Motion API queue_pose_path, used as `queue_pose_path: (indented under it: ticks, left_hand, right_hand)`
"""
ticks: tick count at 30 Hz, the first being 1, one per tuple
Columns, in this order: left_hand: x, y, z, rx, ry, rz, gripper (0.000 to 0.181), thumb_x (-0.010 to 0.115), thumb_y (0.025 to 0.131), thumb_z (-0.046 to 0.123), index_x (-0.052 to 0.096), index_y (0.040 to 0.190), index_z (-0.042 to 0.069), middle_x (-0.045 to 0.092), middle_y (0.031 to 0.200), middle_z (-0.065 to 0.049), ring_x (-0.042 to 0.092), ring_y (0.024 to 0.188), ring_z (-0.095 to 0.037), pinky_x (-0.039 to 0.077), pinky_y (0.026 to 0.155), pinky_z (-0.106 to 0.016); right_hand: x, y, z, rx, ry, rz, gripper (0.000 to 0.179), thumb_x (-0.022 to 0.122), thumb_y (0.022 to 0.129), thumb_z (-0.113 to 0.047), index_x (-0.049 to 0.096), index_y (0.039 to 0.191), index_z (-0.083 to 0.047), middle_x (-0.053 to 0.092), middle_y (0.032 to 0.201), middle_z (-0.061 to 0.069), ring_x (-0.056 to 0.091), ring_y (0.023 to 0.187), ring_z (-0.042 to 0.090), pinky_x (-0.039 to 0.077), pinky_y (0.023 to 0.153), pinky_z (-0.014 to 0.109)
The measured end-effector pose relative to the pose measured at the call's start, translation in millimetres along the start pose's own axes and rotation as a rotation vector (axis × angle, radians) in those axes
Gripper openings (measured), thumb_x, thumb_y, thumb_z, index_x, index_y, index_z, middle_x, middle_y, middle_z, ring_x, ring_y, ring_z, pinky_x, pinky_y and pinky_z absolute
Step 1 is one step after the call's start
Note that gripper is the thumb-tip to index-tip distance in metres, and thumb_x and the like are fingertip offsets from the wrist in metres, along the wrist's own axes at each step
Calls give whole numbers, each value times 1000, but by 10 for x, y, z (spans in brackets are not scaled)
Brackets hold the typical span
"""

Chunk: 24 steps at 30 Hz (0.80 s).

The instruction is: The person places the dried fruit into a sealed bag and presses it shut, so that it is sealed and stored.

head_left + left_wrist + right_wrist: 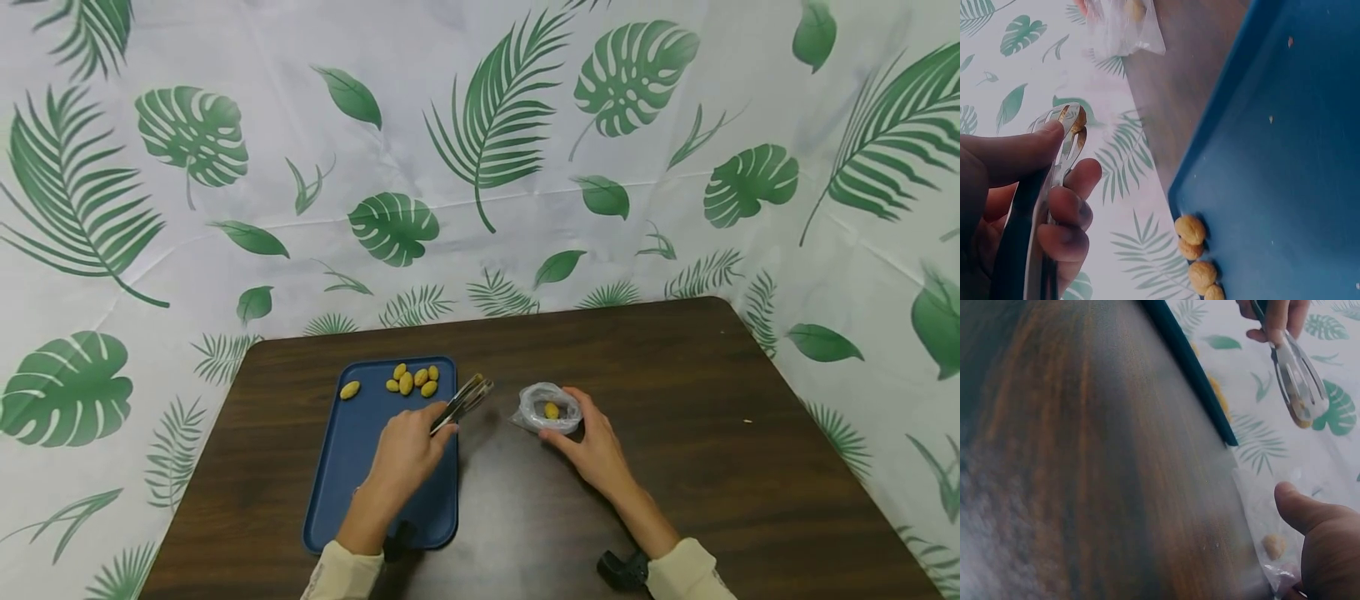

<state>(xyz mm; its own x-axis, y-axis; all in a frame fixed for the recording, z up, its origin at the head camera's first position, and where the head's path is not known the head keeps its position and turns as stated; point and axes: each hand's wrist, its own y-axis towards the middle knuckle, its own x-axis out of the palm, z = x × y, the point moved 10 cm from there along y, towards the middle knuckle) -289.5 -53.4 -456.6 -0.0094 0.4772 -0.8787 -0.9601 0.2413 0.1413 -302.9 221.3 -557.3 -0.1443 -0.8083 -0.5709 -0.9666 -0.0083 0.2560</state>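
Note:
My left hand [407, 446] grips a pair of metal tongs [467, 400] with dark handles, above the right edge of the blue tray. Between the tong tips sits a small yellow-brown oval piece [1080, 120], its exact kind unclear. To the right, my right hand [596, 450] holds a clear plastic bag [528, 414] by its side, thumb and fingers spread around the open mouth. One similar yellow piece [552, 411] lies inside the bag. On the blue tray [375, 475], several more yellow oval pieces [406, 383] are grouped at the far end.
The tray lies on the left of a dark wooden table [637, 358]. A single yellow piece [349, 390] rests apart at the tray's far left. Small crumbs dot the tray. A leaf-patterned cloth [480, 167] hangs behind the table.

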Motion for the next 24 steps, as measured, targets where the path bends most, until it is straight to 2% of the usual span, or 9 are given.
queue_pose_path:
  ticks: [4,10,19,24]
  left_hand:
    - [41,-5,77,23,-4,-15,38,72,97,29,72,127,6,73,75,-6,50,52,-8,46,56,-30]
    - [104,-10,172,47,-9,-43,39,71,98,30,71,129,6,61,61,1,42,45,-6,40,52,-25]
    - [139,9,282,96,-2,-28,39,72,97,31,72,127,5,63,62,0,42,46,-5,39,52,-25]
    - [149,26,347,121,-3,-22,34,73,97,29,73,123,6,70,70,-3,44,48,-4,39,52,-25]
  right_hand:
    - [3,-11,-1,6,10,0,82,88,82,-38,48,150,-14,62,142,14,58,130,41,44,104,64]
    - [-11,-9,-22,-8,9,5,82,89,82,-36,48,149,-15,63,142,14,58,130,41,44,104,64]
    - [-26,-6,-42,-24,1,11,81,89,81,-35,49,148,-12,64,140,14,59,128,40,44,103,63]
    - [-29,-11,-41,-13,-3,9,82,89,82,-36,49,149,-14,63,141,14,58,129,42,44,103,64]
